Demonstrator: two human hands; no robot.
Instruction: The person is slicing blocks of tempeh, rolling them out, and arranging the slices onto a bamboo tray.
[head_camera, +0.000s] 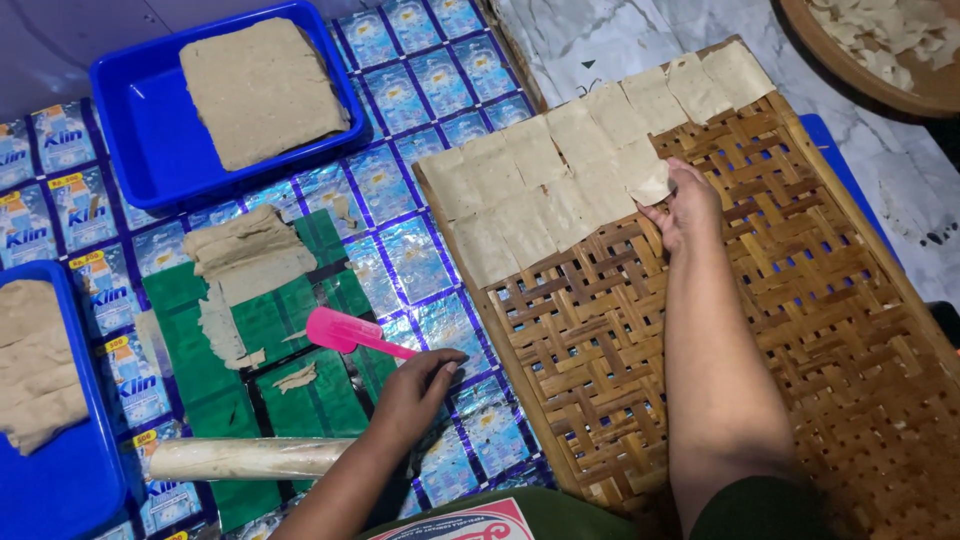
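Seen from above, a person works on a floor covered by a mat of shiny blue printed sachets (420, 250). The right hand (682, 205) reaches out over a woven bamboo tray (800, 300), its fingers (655, 212) pinching the edge of a thin, pale tan dough square (645, 175). That square lies at the lower right end of two rows of similar dough squares (560, 175) laid edge to edge along the tray's upper left side (the rest of the weave is bare).

The left hand (420, 385) rests on the sachet mat, just left of the tray, fingers curled loosely downward and holding nothing. Just beside its fingertips lies a pink spatula (350, 333), its blade on a green plastic sheet (270, 400). On that sheet are a small stack of dough strips (250, 250) and a few scraps. A pale rolling pin (245, 458) lies near the left forearm.

A blue plastic tray (150, 140) at upper left holds a large flat dough slab (262, 90). Another blue tray (60, 470) at the left edge holds more dough sheets. A round woven basket (920, 95) of dough pieces shows at the top right corner.
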